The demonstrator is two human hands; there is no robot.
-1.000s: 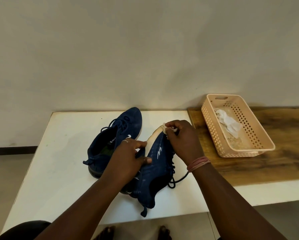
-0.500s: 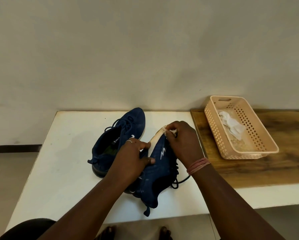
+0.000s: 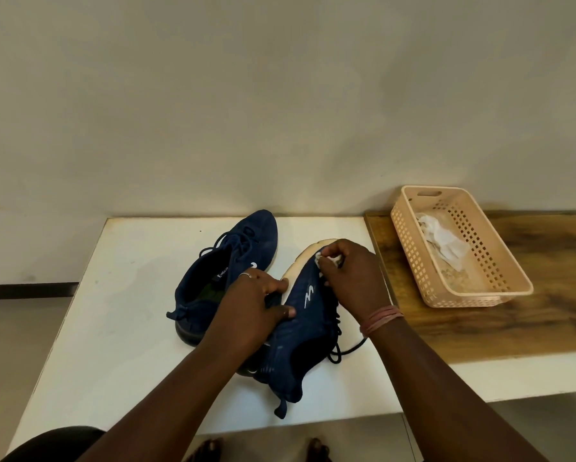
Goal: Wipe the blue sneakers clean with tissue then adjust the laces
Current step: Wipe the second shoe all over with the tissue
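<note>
Two blue sneakers are on the white table (image 3: 120, 328). One sneaker (image 3: 226, 265) sits upright at the back, laces loose. The other sneaker (image 3: 300, 331) is tipped on its side, its pale sole facing left. My left hand (image 3: 256, 301) grips it around the sole and midfoot, thumb on the blue upper. My right hand (image 3: 350, 278) pinches a small wad of white tissue (image 3: 326, 260) against the toe area of the upper. A black lace end (image 3: 350, 350) trails out to the right under my wrist.
A peach perforated basket (image 3: 500, 268) stands on a wooden board (image 3: 513, 328) at the right, with crumpled used tissue (image 3: 443, 241) inside. A plain wall rises behind the table. My feet show below the table's front edge.
My right hand with the tissue has shifted slightly along the toe of the tipped sneaker. The left hand keeps its grip. The camera view has drifted a little.
</note>
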